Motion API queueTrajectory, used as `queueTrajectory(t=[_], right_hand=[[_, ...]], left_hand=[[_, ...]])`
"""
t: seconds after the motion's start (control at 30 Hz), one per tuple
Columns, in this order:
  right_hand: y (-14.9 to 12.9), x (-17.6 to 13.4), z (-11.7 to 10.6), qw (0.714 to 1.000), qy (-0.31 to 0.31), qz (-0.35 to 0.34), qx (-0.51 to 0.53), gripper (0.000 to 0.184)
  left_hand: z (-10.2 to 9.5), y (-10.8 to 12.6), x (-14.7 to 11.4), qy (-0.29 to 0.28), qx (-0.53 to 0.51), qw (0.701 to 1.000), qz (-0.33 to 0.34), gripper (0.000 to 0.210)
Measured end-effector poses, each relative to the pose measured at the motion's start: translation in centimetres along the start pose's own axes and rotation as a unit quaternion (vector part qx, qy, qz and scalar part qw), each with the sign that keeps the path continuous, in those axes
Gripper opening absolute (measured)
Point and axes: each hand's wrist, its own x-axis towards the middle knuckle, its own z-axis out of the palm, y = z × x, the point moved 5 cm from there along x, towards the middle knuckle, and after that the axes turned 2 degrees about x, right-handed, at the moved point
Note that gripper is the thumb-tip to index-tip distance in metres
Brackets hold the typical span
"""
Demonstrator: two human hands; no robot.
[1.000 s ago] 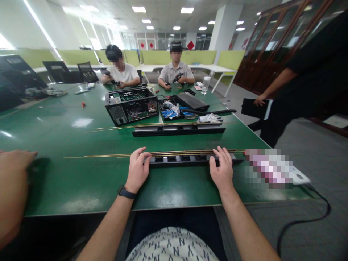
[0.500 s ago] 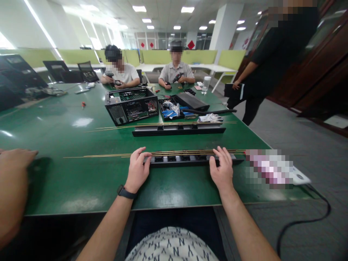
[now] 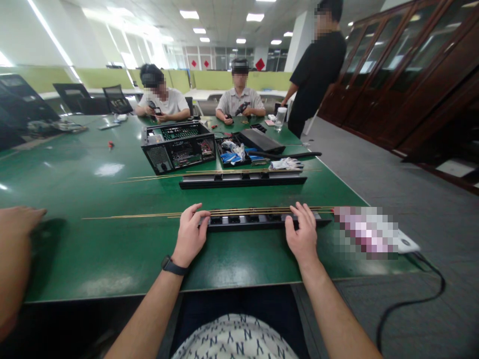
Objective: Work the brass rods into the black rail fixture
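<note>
In the head view a long black bar [image 3: 254,228] with a silvery channel lies across the green table in front of me. Several thin brass-coloured rods [image 3: 138,216] run lengthwise along its top and stick out to the left. At the bar's left end is my left hand [image 3: 192,234], fingers curved over the rods, thumb apart from them. My right hand [image 3: 302,232] rests by the right end, its fingers spread over the rods and the thumb out to the side. Whether the fingertips press on the rods is hard to see.
A second black bar [image 3: 243,182] with thin rods lies further back. Behind it are an open computer case [image 3: 177,149], a box of parts with gloves [image 3: 234,152], and white gloves [image 3: 286,164]. A blurred-out device with a cable [image 3: 430,267] is at right. Another person's hand [image 3: 22,219] is at left.
The standing person in black has walked further back and left. My view has shifted slightly right. My hands keep nearly the same places on the bar.
</note>
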Motion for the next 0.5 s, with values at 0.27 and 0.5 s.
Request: queueTrajectory(t=[0.27, 0.5], right_hand=[[0.01, -0.03, 0.00, 1.000, 0.001, -0.004, -0.002, 0.031], [-0.04, -0.03, 0.04, 1.000, 0.000, -0.002, -0.002, 0.032]], left_hand=[[-0.42, -0.57, -0.13, 0.010, 0.003, 1.000, -0.009, 0.016], [0.04, 0.08, 0.25, -0.001, -0.002, 1.000, 0.005, 0.016]])
